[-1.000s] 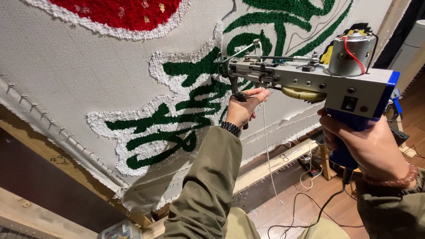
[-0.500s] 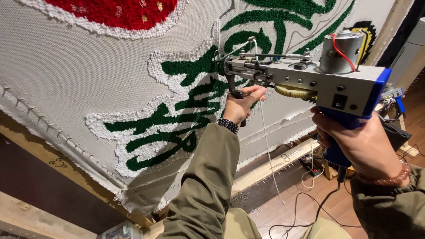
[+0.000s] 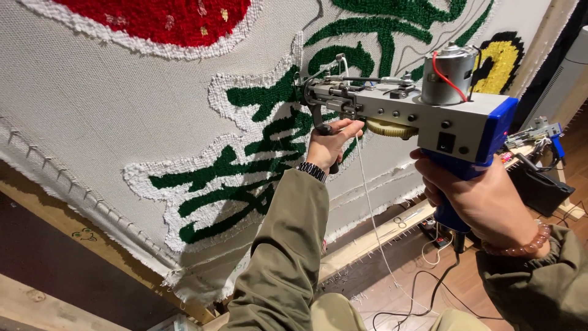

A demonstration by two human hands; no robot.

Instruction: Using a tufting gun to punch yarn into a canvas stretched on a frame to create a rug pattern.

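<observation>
Pressing its needle end against the cloth, the tufting gun (image 3: pixel 404 113) sits near the middle of the view, level, with its grey body running rightward to a blue rear block and a silver motor (image 3: pixel 449 75) standing on top, a red wire looped over it. The right hand (image 3: pixel 474 196) is clenched round the blue pistol grip below the rear block, a bead bracelet (image 3: pixel 520 245) at the wrist. The left hand (image 3: pixel 331 144) is closed on the black front handle under the gun's nose, a watch (image 3: pixel 313 171) showing at the cuff of an olive sleeve (image 3: pixel 285 245). A white yarn (image 3: pixel 367 208) hangs down from the gun between the two arms. The cloth (image 3: pixel 110 110) is stretched on a wooden frame (image 3: pixel 67 214) and carries green tufted shapes edged in white, a red patch at the top and a yellow and black one at the upper right. A second blue gun (image 3: pixel 542 132) lies on a bench at the far right, and cables (image 3: pixel 429 288) trail over the wooden floor below.
</observation>
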